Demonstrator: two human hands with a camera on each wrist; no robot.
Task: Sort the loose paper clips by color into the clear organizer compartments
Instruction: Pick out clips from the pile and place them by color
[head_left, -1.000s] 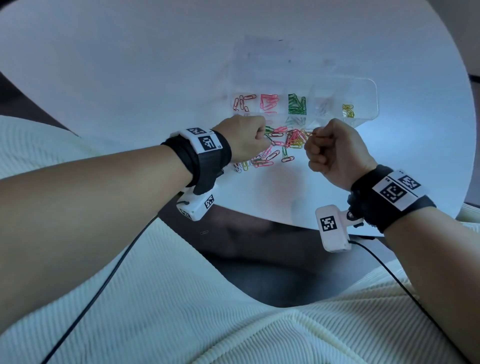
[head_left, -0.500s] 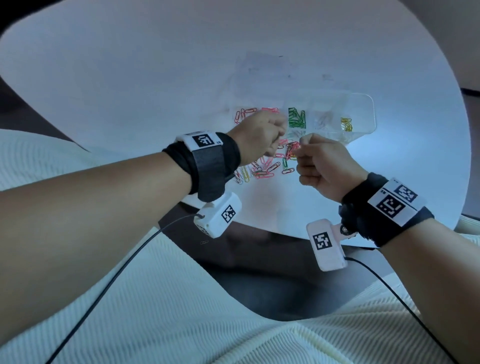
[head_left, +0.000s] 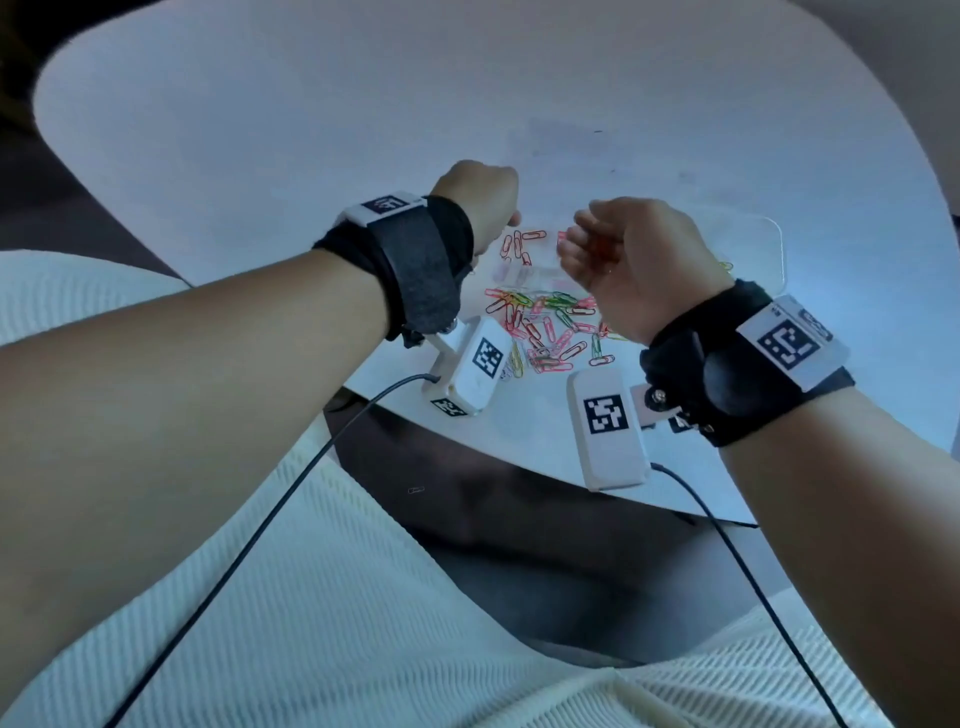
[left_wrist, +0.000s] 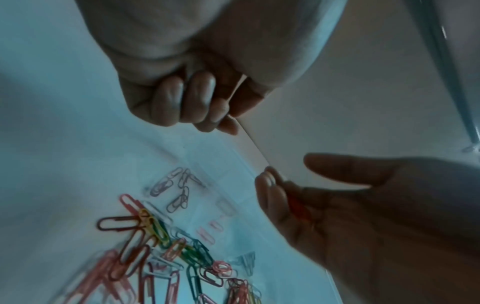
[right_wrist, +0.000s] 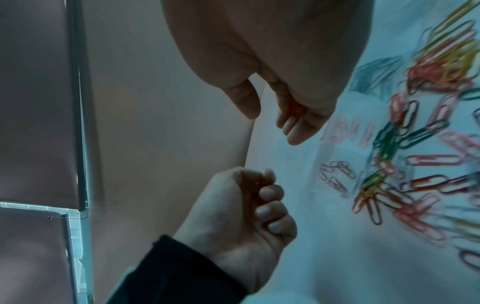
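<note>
Red clips cupped over the organizer

The right hand (head_left: 639, 260) loosely cups red paper clips (left_wrist: 298, 207) above the clear plastic organizer (head_left: 769, 244); the left hand (head_left: 480, 202) seems closed, contents unclear. She should tip them into one compartment, avoiding the loose multicoloured clip pile (head_left: 550, 327) on the white tabletop (head_left: 260, 130).

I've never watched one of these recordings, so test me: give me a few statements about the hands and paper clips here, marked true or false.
1. Loose clips of several colors lie in a pile on the white table. True.
2. The right hand cups red clips in its palm. True.
3. The left hand lies flat on the table with straight fingers. False: its fingers are curled and it is raised.
4. The clear organizer holds nothing. False: orange clips lie in its left end compartment.
</note>
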